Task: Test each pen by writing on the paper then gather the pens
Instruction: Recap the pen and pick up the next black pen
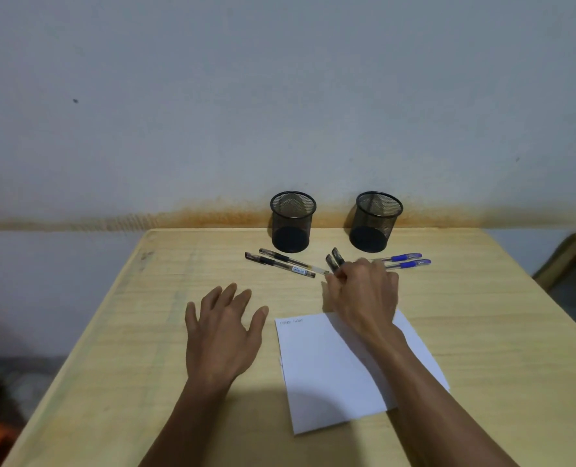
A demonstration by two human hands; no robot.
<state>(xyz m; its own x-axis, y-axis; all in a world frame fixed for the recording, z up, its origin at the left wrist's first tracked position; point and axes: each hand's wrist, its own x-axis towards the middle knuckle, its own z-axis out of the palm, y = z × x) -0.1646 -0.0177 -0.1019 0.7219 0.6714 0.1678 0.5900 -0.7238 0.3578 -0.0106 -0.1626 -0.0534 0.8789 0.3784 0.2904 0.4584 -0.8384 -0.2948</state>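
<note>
R hand [364, 291] reaches fwd over the worktop [145, 332], fingers [338, 281] curled round two dark pens [334, 259] whose ends stick up past the knuckles. L hand [222, 335] lies flat, palm down, fingers spread, holding nothing, just left of the paper [327, 375]. Paper has a short scribble near its top left corner. Two black pens [279, 262] lie side by side in front of the left mesh cup [292, 220]. Two blue pens [406, 260] lie near the right mesh cup [375, 220], partly hidden behind the R hand.
</note>
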